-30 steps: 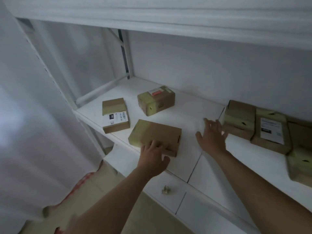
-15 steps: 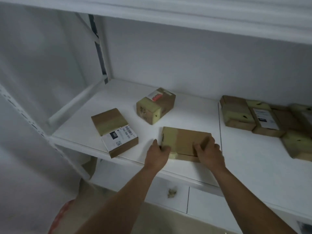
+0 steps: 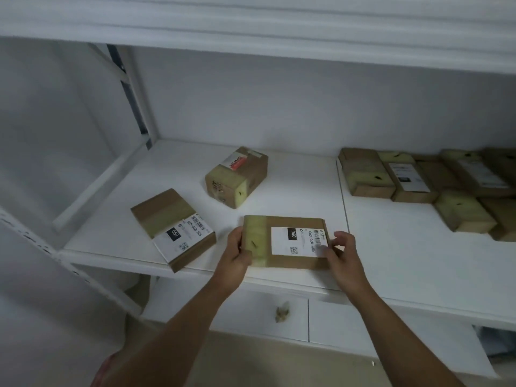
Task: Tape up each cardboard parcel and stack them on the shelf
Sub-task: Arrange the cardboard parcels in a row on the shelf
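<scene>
**Three loose parcels and a packed cluster on one white shelf**

One white shelf (image 3: 293, 191) carries everything, with a further board above it and a lower level below. On its right side a cluster of taped parcels (image 3: 418, 180) lies packed edge to edge; at least six show, and the frame's edge cuts off the rest, so the full count cannot be told. Three more parcels lie apart on the left side. The boxy parcel (image 3: 237, 177), with a red and white sticker on top, sits furthest back. The labelled flat parcel (image 3: 173, 227) lies at the front left, one corner overhanging the shelf edge. The held flat parcel (image 3: 284, 241), label up and a yellowish tape band across its left end, rests near the front edge between both hands.

The left hand (image 3: 237, 252) grips its left end, thumb on top and fingers curled under. The right hand (image 3: 340, 252) pinches its right end, thumb and fingers (image 3: 342, 237) on the label's edge.

One small crumpled scrap (image 3: 282, 314) lies on the lower level.
</scene>
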Tool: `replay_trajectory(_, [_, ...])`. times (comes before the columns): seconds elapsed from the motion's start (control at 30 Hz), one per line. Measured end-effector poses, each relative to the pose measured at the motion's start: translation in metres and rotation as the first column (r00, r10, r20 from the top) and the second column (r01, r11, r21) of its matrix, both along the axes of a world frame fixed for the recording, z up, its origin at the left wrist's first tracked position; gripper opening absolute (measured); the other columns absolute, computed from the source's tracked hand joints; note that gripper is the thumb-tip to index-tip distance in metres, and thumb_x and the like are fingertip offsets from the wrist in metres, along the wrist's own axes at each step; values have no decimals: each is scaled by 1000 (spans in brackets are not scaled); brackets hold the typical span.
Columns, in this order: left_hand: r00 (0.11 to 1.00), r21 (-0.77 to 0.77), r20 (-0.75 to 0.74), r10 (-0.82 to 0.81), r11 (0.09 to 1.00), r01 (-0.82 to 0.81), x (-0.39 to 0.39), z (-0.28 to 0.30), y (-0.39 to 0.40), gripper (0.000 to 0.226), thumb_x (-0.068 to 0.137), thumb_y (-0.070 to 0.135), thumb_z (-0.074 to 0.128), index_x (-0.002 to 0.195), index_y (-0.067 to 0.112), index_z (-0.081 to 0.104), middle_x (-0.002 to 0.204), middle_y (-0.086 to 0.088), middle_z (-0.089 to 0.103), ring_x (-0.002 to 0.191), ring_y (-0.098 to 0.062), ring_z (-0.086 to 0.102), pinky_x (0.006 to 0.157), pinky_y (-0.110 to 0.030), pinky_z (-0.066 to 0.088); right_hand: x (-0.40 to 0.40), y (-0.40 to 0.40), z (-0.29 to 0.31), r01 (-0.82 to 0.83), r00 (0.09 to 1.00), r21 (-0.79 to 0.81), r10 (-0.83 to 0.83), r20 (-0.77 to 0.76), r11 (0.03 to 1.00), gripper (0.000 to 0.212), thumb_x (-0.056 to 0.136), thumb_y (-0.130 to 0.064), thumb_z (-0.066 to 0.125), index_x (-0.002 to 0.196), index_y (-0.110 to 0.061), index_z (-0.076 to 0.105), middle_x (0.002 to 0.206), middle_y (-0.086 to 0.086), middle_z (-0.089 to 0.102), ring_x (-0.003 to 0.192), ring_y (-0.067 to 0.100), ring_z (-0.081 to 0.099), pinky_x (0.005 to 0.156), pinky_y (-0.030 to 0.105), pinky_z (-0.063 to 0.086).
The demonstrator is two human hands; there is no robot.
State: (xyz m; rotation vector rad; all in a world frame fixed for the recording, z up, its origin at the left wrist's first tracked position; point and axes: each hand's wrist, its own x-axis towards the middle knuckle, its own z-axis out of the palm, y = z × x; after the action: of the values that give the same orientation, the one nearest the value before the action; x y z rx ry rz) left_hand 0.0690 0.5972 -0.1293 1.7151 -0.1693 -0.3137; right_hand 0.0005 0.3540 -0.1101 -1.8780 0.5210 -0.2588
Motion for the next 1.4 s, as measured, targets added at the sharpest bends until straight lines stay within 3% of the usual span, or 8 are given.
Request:
replay_trajectory(0.2, [979, 486, 186, -84, 874, -18, 2, 6, -12, 68, 90, 40, 63, 151, 26, 37, 143, 0, 49, 131, -20, 46, 109, -41, 41, 0, 15, -12, -69, 995, -407, 34, -92, 911, 44, 97, -14, 52, 140, -12, 45, 134, 11, 41, 107, 28, 55, 76, 32, 44])
replay_trajectory(0.57, [960, 623, 266, -89, 775, -101, 14, 31, -7, 23, 94, 34, 64, 100, 13, 72, 100, -2, 49, 87, -27, 62, 84, -36, 50, 4, 8, -6, -155, 986, -543, 97, -134, 826, 38, 100, -11, 44, 137, -6, 49, 147, 8, 43, 120, 31, 55, 87, 38, 49])
replay_trajectory(0.73, [956, 647, 261, -132, 759, -72, 26, 36, -12, 23, 94, 30, 65, 105, 10, 59, 119, -5, 48, 100, -28, 60, 84, -36, 47, 17, 2, -4, -204, 975, -528, 122, -186, 824, 45, 99, -7, 43, 144, -4, 43, 155, 10, 37, 136, 31, 44, 104, 39, 42])
replay_trajectory(0.83, [971, 699, 176, -161, 715, -9, 35, 46, -16, 48, 93, 34, 65, 134, 12, 50, 127, -9, 44, 111, -31, 57, 93, -38, 45, 21, 8, 1, -207, 968, -667, 51, -246, 716, 48, 97, -12, 44, 144, -9, 44, 156, 11, 36, 138, 37, 39, 106, 48, 38])
replay_trajectory(0.97, [978, 748, 113, -173, 663, 31, 48, 57, -25, 42, 91, 44, 61, 103, 4, 65, 106, -15, 64, 90, -32, 68, 82, -38, 56, 19, 40, 8, -233, 972, -792, 109, -208, 564, 48, 91, -47, 36, 115, -15, 64, 123, 8, 62, 109, 35, 59, 85, 49, 46])
replay_trajectory(1.07, [987, 710, 128, -97, 703, -23, 75, 60, -23, 48, 94, 49, 60, 122, 11, 63, 122, -10, 66, 113, -30, 63, 98, -36, 49, 25, 41, 5, -396, 916, -747, 168, -366, 534, 55, 97, -59, 28, 127, -20, 51, 139, 1, 43, 133, 27, 39, 107, 53, 29])
replay_trajectory(1.23, [955, 753, 296, -20, 621, -220, 143, 61, -7, 75, 87, 46, 66, 147, 16, 33, 144, -16, 38, 131, -37, 38, 105, -43, 38, 45, 8, 15, -575, 813, -602, 299, -500, 554, 47, 105, -47, 29, 146, -26, 30, 164, -8, 7, 152, 22, -1, 119, 58, 5])
replay_trajectory(1.4, [957, 787, 291, 8, 566, -244, 190, 48, -3, 117, 63, 88, 59, 154, 22, 27, 155, -15, 28, 142, -39, 28, 114, -53, 32, 55, -15, 16, -621, 783, -590, 394, -481, 515, 43, 106, -28, 38, 149, -27, 36, 163, -11, 18, 153, 26, 4, 118, 52, 22])
